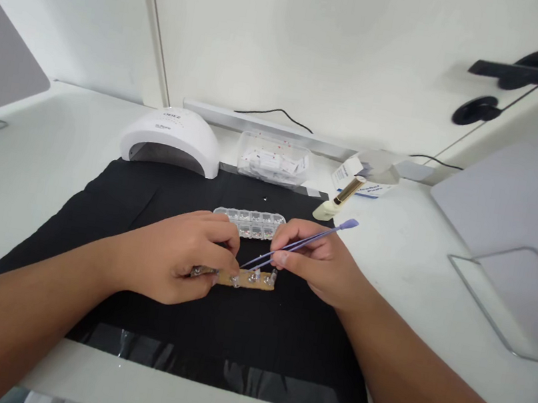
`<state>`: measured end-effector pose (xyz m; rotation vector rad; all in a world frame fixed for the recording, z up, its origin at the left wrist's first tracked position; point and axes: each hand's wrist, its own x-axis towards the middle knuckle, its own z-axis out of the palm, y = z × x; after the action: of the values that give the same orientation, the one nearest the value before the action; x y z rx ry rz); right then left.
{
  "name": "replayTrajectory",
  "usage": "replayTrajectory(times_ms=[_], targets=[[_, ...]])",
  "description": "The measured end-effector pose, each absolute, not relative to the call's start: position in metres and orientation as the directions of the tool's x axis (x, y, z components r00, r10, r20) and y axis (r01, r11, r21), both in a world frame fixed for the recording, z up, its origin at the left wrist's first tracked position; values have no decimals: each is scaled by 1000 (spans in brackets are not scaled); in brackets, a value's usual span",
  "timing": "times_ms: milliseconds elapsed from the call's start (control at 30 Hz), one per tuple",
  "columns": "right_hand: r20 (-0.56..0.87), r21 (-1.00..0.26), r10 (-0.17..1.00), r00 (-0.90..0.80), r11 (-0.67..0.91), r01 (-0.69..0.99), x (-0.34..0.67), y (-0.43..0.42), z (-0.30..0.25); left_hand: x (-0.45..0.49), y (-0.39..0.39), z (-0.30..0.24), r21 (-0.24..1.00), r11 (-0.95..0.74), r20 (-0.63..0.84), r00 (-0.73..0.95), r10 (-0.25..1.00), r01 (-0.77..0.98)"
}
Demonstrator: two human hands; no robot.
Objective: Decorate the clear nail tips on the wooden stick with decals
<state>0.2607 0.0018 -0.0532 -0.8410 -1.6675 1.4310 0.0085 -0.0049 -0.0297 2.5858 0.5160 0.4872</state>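
Observation:
My right hand (318,263) grips purple tweezers (303,242) like a pen, their tips pointing down and left to a tan strip (264,286). Several small clear nail tips (253,277) stand along this strip. My left hand (185,253) is closed over the strip's left end, its thumb and fingers pinching there and hiding part of it. Whether the tweezers hold anything between their tips is too small to tell. Just behind the strip lies a clear compartment case (255,231) of tiny decorations, partly covered by both hands.
A black sheet (210,327) covers the white table (81,106). At the back stand a white nail lamp (172,140), a clear plastic box (275,162) with packets, and an open carton (378,177). A polish bottle with a gold cap (338,202) leans at the sheet's right edge.

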Motion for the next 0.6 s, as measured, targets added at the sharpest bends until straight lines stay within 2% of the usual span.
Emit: replayTrajectory(times_ms=[400,600], targets=[[112,-992,875,-471,122,-9,259,2,-52,9,-4,-28,469,-832,222,873,435,296],[146,-989,878,-456,138,-50,260,4,-50,9,-5,-28,465,-835,218,876,430,295]])
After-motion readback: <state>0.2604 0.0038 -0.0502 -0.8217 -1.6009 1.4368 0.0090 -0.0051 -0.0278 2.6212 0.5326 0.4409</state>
